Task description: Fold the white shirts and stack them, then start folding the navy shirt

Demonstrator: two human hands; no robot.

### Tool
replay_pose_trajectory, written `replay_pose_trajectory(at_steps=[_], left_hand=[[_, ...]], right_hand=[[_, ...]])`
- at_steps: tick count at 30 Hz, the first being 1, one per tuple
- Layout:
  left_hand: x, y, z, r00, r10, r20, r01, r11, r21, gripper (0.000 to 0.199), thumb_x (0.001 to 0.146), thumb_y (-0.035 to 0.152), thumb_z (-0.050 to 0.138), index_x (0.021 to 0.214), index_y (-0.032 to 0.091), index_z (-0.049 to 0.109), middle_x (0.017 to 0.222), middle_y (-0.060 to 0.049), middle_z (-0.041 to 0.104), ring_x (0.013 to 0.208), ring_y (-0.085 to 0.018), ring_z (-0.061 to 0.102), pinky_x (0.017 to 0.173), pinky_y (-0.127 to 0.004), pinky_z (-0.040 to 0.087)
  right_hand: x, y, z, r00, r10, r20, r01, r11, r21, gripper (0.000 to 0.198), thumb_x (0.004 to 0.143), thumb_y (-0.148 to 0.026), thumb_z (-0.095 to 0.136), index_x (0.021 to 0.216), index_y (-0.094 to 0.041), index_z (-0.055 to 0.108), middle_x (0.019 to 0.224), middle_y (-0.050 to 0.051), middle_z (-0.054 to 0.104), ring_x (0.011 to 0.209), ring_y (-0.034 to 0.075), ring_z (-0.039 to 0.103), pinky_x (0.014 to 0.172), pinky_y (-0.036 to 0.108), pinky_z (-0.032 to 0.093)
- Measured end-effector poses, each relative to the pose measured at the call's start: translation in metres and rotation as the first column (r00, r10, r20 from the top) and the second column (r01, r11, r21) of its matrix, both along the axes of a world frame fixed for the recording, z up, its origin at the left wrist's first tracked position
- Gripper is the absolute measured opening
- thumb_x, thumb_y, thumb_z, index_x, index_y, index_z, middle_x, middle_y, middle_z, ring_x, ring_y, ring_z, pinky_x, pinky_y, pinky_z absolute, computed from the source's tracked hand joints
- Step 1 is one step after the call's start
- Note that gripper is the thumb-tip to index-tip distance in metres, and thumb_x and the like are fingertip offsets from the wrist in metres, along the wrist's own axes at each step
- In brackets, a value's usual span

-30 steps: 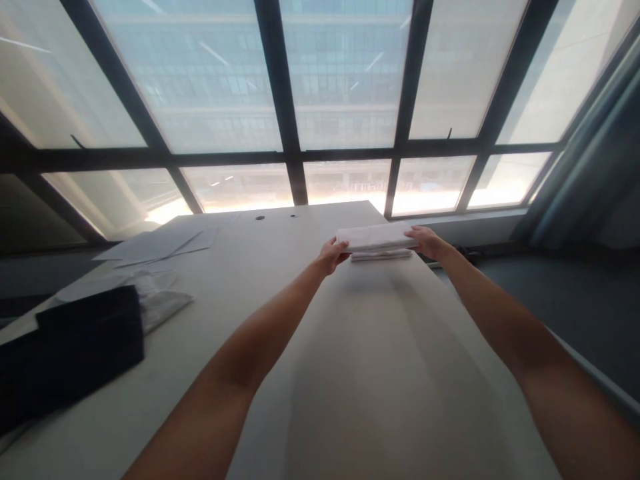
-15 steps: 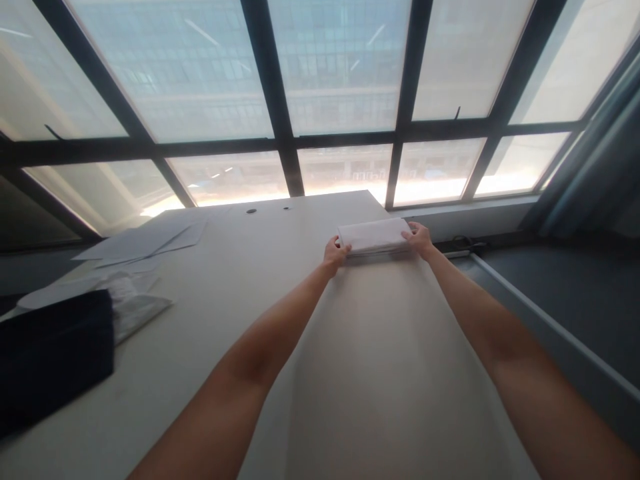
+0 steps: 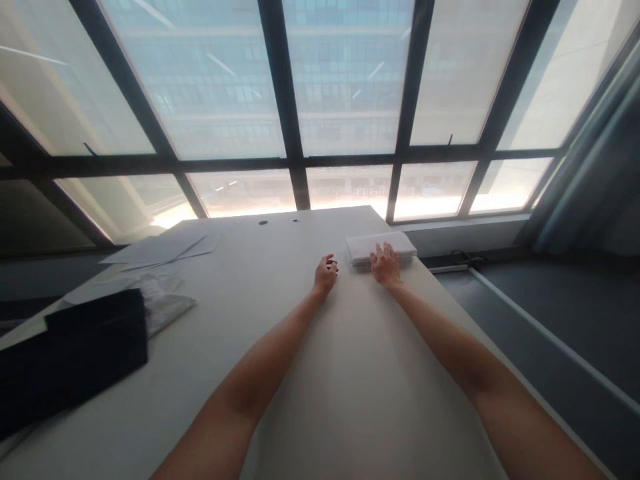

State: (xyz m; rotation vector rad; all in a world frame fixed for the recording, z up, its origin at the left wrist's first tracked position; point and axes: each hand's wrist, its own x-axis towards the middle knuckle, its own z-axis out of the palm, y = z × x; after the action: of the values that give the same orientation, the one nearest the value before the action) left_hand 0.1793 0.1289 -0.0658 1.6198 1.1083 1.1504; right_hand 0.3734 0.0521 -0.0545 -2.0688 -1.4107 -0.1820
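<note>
A folded white bundle, perhaps cloth or paper in layers (image 3: 361, 248), lies flat near the right edge of the white table (image 3: 320, 347). My right hand (image 3: 386, 263) rests on top of it, palm down, fingers spread over its near side. Just left of the bundle, apart from it, my left hand (image 3: 327, 272) hovers over or near the tabletop with fingers loosely curled and parted, holding nothing.
At left lie a dark navy folded item (image 3: 90, 353), a clear plastic bag (image 3: 167, 308) and loose white sheets (image 3: 160, 249). Windows (image 3: 345, 80) rise behind the table. A grey curtain (image 3: 590, 147) hangs at right, above a dark floor (image 3: 565, 300).
Both hands held the bundle by its ends before. My left hand has let go and moved left; my right hand has shifted onto the top. The bundle now lies on the table.
</note>
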Motion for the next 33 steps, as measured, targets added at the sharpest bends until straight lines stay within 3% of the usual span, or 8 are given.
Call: replay_pose_trajectory(at_steps=[4, 9, 16, 21, 24, 28, 33], left_hand=[[-0.04, -0.005, 0.004, 0.995, 0.027, -0.096, -0.016, 0.994, 0.106, 0.033, 0.086, 0.006, 0.054, 0.115, 0.013, 0.067, 0.102, -0.01, 0.073, 0.088, -0.018, 0.069, 0.085, -0.031, 0.055], [-0.083, -0.018, 0.008, 0.975, 0.056, -0.214, -0.015, 0.982, 0.19, 0.032, 0.086, 0.003, 0.054, 0.112, 0.013, 0.069, 0.106, -0.011, 0.075, 0.099, -0.019, 0.07, 0.094, -0.033, 0.054], [-0.135, -0.049, 0.008, 0.909, 0.102, -0.404, 0.001, 0.969, 0.247, 0.035, 0.089, 0.002, 0.051, 0.119, 0.012, 0.067, 0.114, -0.012, 0.074, 0.105, -0.017, 0.07, 0.095, -0.03, 0.054], [-0.161, -0.087, 0.004, 0.832, 0.103, -0.546, 0.078, 0.952, 0.297, 0.034, 0.088, 0.006, 0.058, 0.119, 0.014, 0.068, 0.116, -0.012, 0.074, 0.11, -0.022, 0.067, 0.103, -0.036, 0.049], [-0.174, -0.116, 0.002, 0.787, 0.058, -0.614, 0.181, 0.93, 0.32, 0.036, 0.086, 0.011, 0.063, 0.121, 0.018, 0.068, 0.122, -0.011, 0.071, 0.118, -0.025, 0.063, 0.109, -0.04, 0.044], [-0.192, -0.15, 0.004, 0.713, 0.011, -0.702, 0.359, 0.853, 0.379, 0.033, 0.091, 0.015, 0.056, 0.123, 0.019, 0.066, 0.129, -0.01, 0.068, 0.122, -0.024, 0.06, 0.11, -0.04, 0.042], [-0.225, -0.17, 0.007, 0.71, -0.035, -0.703, 0.426, 0.816, 0.39, 0.038, 0.09, 0.013, 0.056, 0.127, 0.019, 0.063, 0.13, -0.009, 0.068, 0.124, -0.022, 0.06, 0.11, -0.037, 0.043]], right_hand=[[-0.063, -0.015, -0.01, 0.987, 0.096, 0.127, -0.086, 0.993, -0.083, 0.056, 0.104, -0.038, 0.035, 0.155, -0.017, 0.041, 0.168, 0.015, 0.025, 0.155, 0.028, 0.016, 0.123, 0.049, 0.01], [-0.125, -0.03, -0.011, 0.986, 0.13, 0.108, -0.105, 0.973, -0.207, 0.063, 0.102, -0.041, 0.039, 0.159, -0.014, 0.034, 0.168, 0.019, 0.02, 0.155, 0.031, 0.014, 0.122, 0.05, 0.015], [-0.169, -0.04, -0.008, 0.985, 0.168, 0.043, -0.147, 0.943, -0.299, 0.062, 0.102, -0.041, 0.038, 0.156, -0.012, 0.039, 0.169, 0.02, 0.018, 0.155, 0.033, 0.015, 0.121, 0.052, 0.016], [-0.19, -0.048, -0.013, 0.954, 0.294, 0.055, -0.262, 0.911, -0.318, 0.055, 0.102, -0.038, 0.039, 0.149, -0.013, 0.049, 0.164, 0.021, 0.03, 0.152, 0.033, 0.024, 0.121, 0.053, 0.017], [-0.199, -0.058, -0.015, 0.89, 0.449, 0.08, -0.406, 0.86, -0.308, 0.051, 0.102, -0.038, 0.04, 0.147, -0.016, 0.052, 0.16, 0.02, 0.039, 0.15, 0.032, 0.031, 0.12, 0.054, 0.021], [-0.209, -0.072, -0.015, 0.737, 0.671, 0.077, -0.631, 0.725, -0.278, 0.049, 0.101, -0.032, 0.043, 0.147, -0.018, 0.053, 0.159, 0.016, 0.043, 0.149, 0.027, 0.035, 0.121, 0.048, 0.023], [-0.221, -0.076, -0.017, 0.639, 0.766, 0.066, -0.726, 0.63, -0.276, 0.051, 0.099, -0.034, 0.048, 0.148, -0.02, 0.053, 0.16, 0.015, 0.041, 0.15, 0.028, 0.033, 0.121, 0.052, 0.023]])
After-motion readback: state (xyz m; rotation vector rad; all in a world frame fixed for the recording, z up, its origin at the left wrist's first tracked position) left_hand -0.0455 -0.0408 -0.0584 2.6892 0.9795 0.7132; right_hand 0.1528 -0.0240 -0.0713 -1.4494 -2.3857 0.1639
